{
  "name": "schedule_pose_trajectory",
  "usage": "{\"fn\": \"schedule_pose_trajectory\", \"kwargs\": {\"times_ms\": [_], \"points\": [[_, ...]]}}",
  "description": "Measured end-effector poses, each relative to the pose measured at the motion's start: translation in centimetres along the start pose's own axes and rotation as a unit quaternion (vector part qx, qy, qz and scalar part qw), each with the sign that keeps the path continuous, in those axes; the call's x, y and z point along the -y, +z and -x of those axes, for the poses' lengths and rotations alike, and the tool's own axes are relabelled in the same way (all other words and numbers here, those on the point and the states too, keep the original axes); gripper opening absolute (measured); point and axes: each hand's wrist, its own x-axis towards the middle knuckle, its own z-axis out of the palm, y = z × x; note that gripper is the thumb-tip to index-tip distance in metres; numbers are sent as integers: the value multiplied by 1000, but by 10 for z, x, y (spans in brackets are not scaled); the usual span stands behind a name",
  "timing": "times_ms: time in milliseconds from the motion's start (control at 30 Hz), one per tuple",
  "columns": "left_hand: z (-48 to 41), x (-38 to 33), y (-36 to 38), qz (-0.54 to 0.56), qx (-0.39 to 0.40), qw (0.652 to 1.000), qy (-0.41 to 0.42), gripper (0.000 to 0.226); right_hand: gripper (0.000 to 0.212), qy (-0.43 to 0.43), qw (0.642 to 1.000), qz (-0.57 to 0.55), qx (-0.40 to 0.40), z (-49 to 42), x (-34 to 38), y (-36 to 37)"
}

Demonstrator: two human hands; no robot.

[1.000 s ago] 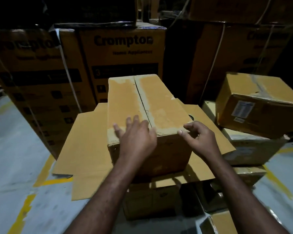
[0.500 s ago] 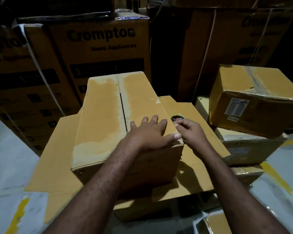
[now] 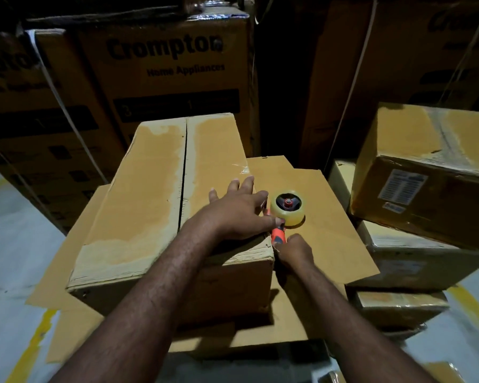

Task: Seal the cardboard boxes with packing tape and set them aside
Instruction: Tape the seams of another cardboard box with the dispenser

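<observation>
Barely begun: pressing spread left hand on brown cardboard box, gripping orange-handled tape dispenser at its three o'clock with curled right hand; yet to tape open seam.

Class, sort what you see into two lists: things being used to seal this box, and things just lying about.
In use: cardboard box, seam open; tape dispenser, gripped by right hand; left hand flat on the box.
Lying about: flat cardboard sheet; labelled box at right; Crompton cartons behind.
</observation>
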Motion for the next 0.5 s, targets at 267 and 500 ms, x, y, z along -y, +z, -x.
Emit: {"fn": "schedule_pose_trajectory", "kwargs": {"times_ms": [267,500], "points": [[1,5,-9,61,-43,997,10,71,33,27,957,-241,156,-21,10,-9],[-3,17,-23,213,-85,973,-20,55,15,37,855,-475,203,-17,27,-55]]}}
